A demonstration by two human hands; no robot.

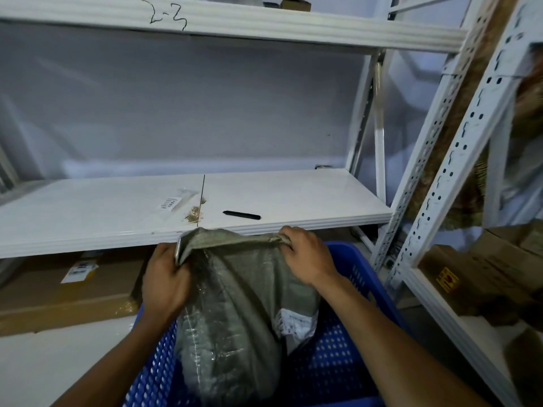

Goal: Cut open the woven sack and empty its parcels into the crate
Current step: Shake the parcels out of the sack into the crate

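Note:
A grey-green woven sack (235, 318) hangs upended inside the blue perforated crate (349, 289). My left hand (166, 277) grips the sack's upper left corner and my right hand (305, 257) grips its upper right corner, holding that end up at shelf height. A parcel (296, 315) in a grey bag with a white label shows beside the sack's right side, low in the crate. A black pen-like cutter (241, 215) lies on the white shelf (293, 195) just beyond the sack.
White metal racking surrounds me, with perforated uprights (426, 160) at the right. A flat cardboard box (67, 292) lies under the shelf at left. More cardboard boxes (482, 277) sit on the right rack. A clear labelled bag (176, 202) rests on the shelf.

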